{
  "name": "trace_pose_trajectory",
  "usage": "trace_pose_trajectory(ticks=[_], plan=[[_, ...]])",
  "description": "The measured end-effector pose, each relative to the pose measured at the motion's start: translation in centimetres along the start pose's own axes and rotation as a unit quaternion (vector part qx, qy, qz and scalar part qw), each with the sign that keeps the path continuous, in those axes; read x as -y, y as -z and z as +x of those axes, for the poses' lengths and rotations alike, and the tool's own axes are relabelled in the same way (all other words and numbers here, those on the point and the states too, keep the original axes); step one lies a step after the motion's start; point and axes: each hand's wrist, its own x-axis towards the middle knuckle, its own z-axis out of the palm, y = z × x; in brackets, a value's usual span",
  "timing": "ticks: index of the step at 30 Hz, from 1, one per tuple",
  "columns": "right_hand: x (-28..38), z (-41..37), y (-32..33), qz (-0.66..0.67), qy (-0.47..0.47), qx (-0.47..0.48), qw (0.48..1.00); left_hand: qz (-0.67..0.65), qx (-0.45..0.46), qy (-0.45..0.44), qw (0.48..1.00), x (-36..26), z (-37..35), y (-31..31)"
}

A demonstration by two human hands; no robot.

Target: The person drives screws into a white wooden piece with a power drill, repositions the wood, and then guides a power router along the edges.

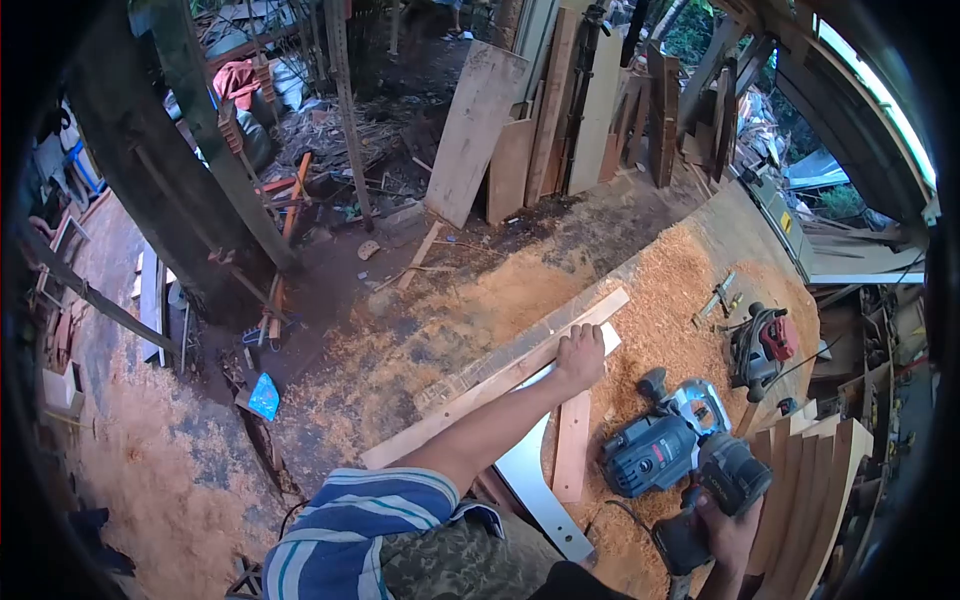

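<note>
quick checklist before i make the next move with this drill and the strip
1. Left hand on the long wooden strip: ok, fingers curled over it near its far end.
2. Right hand on the cordless drill: ok, holding it by the handle.
3. Bit fitted in the drill: cannot tell, the tip is not clearly visible.
4. Blue router apart from the strip: ok, it lies to the right among the shavings.
5. Drill clear of the router: cannot tell, they overlap in this view.
6. Bench swept: not ok, wood shavings are heaped on it.
</note>
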Motion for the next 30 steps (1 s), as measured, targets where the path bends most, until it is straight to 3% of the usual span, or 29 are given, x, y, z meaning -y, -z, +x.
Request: trace_pose_trajectory(ticks=[3, 10, 12, 17, 20, 22, 30], plan=[[0.3, 0.1, -1.0, 0.0, 0.041, -0.002, 0.999, -0.02, -0.016, 0.004, 1.0, 0.3, -0.1, -0.3], [2.8, 0.1, -1.6, 0.001, -0.027, 0.001, 1.0, -0.057, 0.016, 0.001, 0.998, 0.7, 0.1, 0.2], [2.3, 0.0, -1.8, 0.033, 0.021, -0.048, 0.998, -0.042, -0.024, 0.01, 0.999, 0.7, 0.2, -1.3], [0.8, -1.2, -0.4, -0.005, -0.033, -0.086, 0.996, -0.011, 0.056, 0.02, 0.998, 0.2, 0.5, 0.4], [1.1, -2.5, 0.3, 0.0, -0.019, -0.106, 0.994, 0.0, 0.033, -0.023, 0.999, 0.4, 0.6, -0.1], [0.4, -3.8, 1.2, 0.011, -0.017, -0.114, 0.993, -0.015, 0.018, 0.026, 0.999, 0.0, 0.3, 0.4], [-1.5, -8.6, 2.7, 0.069, 0.018, -0.236, 0.969, 0.016, 0.035, -0.029, 0.999, 2.5, -1.0, 0.2]])
